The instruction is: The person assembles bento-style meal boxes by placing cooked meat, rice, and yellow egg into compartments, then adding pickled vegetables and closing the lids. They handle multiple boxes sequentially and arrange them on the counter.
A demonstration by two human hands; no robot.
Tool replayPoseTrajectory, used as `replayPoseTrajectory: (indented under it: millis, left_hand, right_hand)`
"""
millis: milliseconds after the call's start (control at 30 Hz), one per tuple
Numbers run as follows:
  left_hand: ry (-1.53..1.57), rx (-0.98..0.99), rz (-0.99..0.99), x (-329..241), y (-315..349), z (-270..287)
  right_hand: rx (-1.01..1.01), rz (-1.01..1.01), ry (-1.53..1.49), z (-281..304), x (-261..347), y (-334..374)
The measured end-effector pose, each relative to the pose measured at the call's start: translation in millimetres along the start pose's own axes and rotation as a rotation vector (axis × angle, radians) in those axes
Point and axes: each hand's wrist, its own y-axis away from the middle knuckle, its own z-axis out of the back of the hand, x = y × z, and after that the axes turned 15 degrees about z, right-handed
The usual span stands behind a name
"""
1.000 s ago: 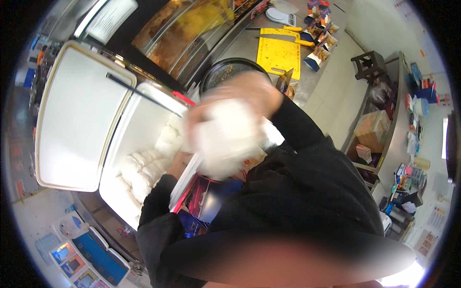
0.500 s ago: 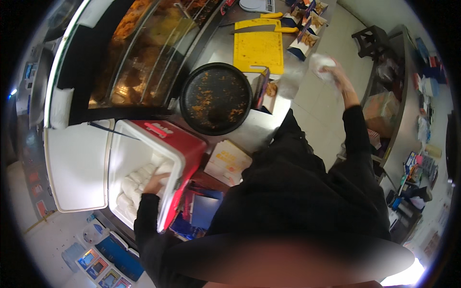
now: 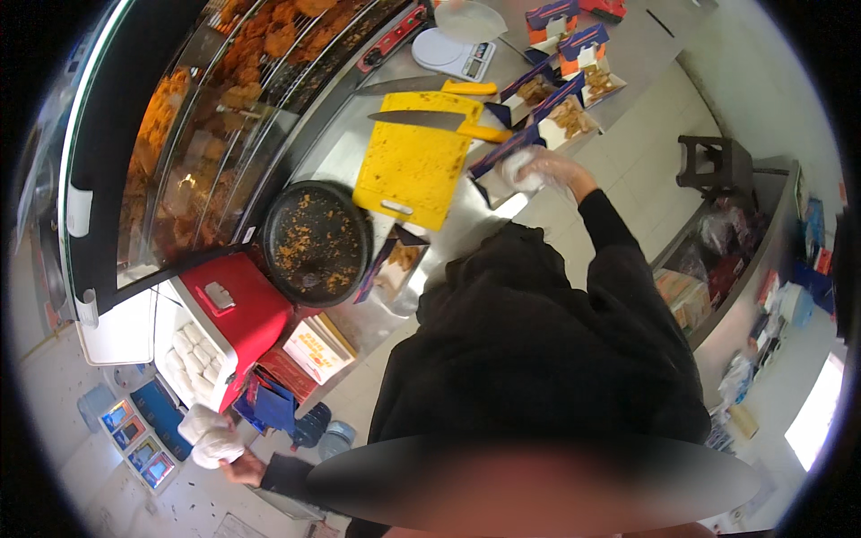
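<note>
My left hand (image 3: 243,468) grips white wrapped bundles (image 3: 216,441) beside the red cooler (image 3: 242,300). More white bundles (image 3: 192,362) fill the cooler, whose white lid (image 3: 119,332) hangs open. My right hand (image 3: 558,170), in what looks like a clear plastic glove, has its fingers around a white wrapped bundle (image 3: 523,170). That bundle is at an open dark blue carton (image 3: 491,170) by the counter's edge. What sits inside this carton is mostly hidden. Next to it stand open cartons (image 3: 568,118) holding pieces of fried food.
A yellow cutting board (image 3: 413,161) bears a yellow-handled knife (image 3: 430,119); a second knife (image 3: 404,85) lies just beyond. Nearby are a black round pan (image 3: 317,242) with crumbs, a white scale (image 3: 453,54), a glass food case (image 3: 224,125) and a dark stool (image 3: 717,166).
My left hand has come out of the cooler with white bundles. My right hand has moved from over the floor to the open carton, still holding its bundle. My view has shifted.
</note>
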Motion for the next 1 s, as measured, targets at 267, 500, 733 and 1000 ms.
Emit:
replayPoseTrajectory:
  millis: [267,500,733,1000]
  left_hand:
    - [0.295,0.064,0.406,174,31,-218]
    - [0.212,0.79,0.839,268,45,-472]
    - [-0.323,1.22,0.886,310,74,-631]
    - [-0.994,1.292,0.079,385,60,-681]
  right_hand:
    - [-0.653,-0.028,-0.373,94,-25,46]
    - [-0.254,0.03,0.393,89,-76,-19]
    - [-0.396,0.381,-1.501,125,43,92]
    - [-0.789,0.132,-0.616,210,-41,73]
